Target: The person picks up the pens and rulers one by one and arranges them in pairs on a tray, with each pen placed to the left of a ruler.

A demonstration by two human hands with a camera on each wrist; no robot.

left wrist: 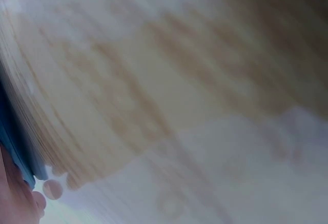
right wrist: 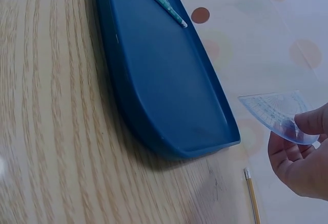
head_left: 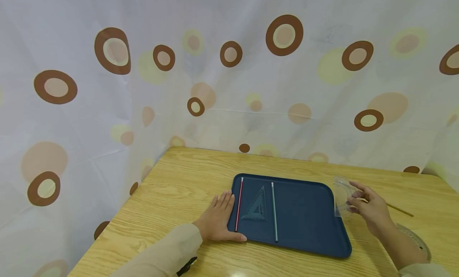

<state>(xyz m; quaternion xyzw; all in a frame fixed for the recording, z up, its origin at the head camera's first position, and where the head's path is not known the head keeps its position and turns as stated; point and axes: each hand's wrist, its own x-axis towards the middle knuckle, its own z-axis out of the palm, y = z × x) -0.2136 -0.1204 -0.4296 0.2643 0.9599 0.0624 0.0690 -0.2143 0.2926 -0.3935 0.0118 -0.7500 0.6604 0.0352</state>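
Note:
My left hand [head_left: 216,221] lies flat at the left edge of a dark blue tray [head_left: 305,217], fingers straight and thumb along its near corner. Just past the tray's right edge, my right hand [head_left: 373,211] pinches a clear protractor [right wrist: 277,114] between thumb and fingers, raised above the table. On the tray lie a red pencil [head_left: 239,203], a clear triangular set square [head_left: 264,203] and a green pencil [head_left: 274,213]. The left wrist view is blurred and catches only a bit of the left hand [left wrist: 18,198] at its corner.
A yellow pencil [head_left: 399,209] lies on the wooden table [head_left: 186,177] right of the tray. Partly behind my right forearm is another clear, curved protractor [head_left: 417,239]. A patterned curtain [head_left: 251,81] hangs at the back and sides.

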